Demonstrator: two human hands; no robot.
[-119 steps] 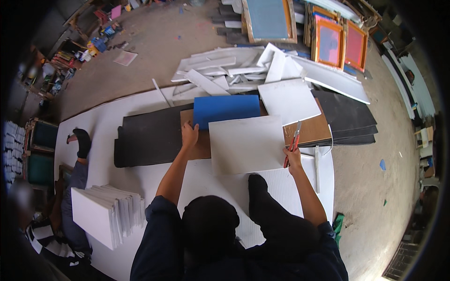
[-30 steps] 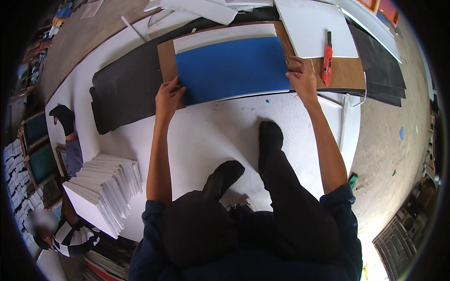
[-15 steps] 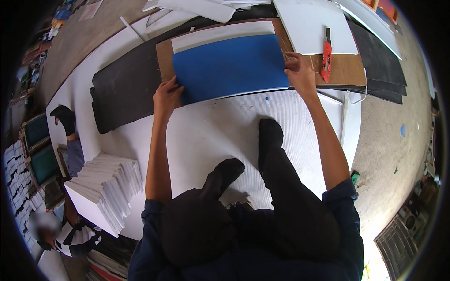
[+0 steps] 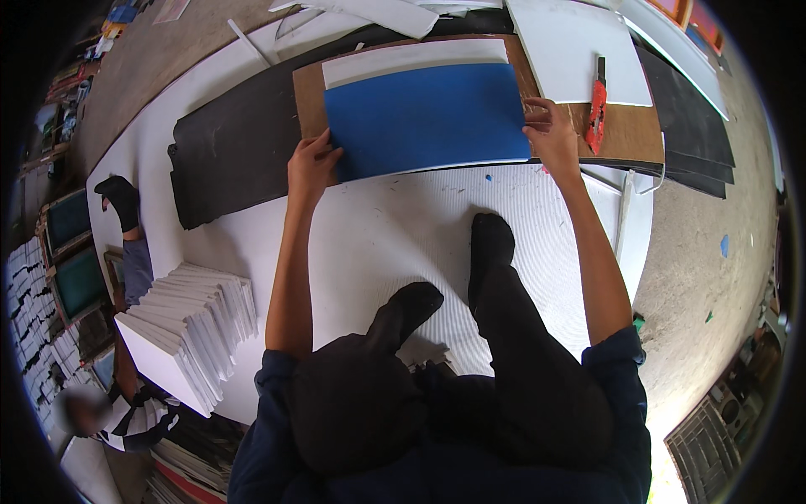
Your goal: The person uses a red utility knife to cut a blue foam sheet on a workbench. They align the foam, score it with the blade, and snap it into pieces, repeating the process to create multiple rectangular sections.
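A rectangular blue sheet [image 4: 428,118] lies over a white sheet [image 4: 416,62], whose strip shows along the far edge and a thin line along the near edge. Both rest on a brown board [image 4: 308,92]. My left hand [image 4: 311,168] is closed at the blue sheet's near left corner, thumb and fingers at its edge. At the right edge my right hand [image 4: 556,139] has bent fingers gripping near the corner. Just right of that hand, a red box cutter [image 4: 597,113] lies across the brown board and a white panel [image 4: 579,50].
Dark sheets [image 4: 231,151] extend under the board. A leaning row of white panels [image 4: 185,336] stands at the left, beside another person [image 4: 138,420]. My socked feet [image 4: 491,239] are on the white ribbed surface [image 4: 378,227]. White offcuts [image 4: 378,13] lie at the far side.
The view has shifted slightly, so the sheets appear a little further right. Both hands keep their places at the blue sheet's edges. The other person's arm now reaches toward the white panels.
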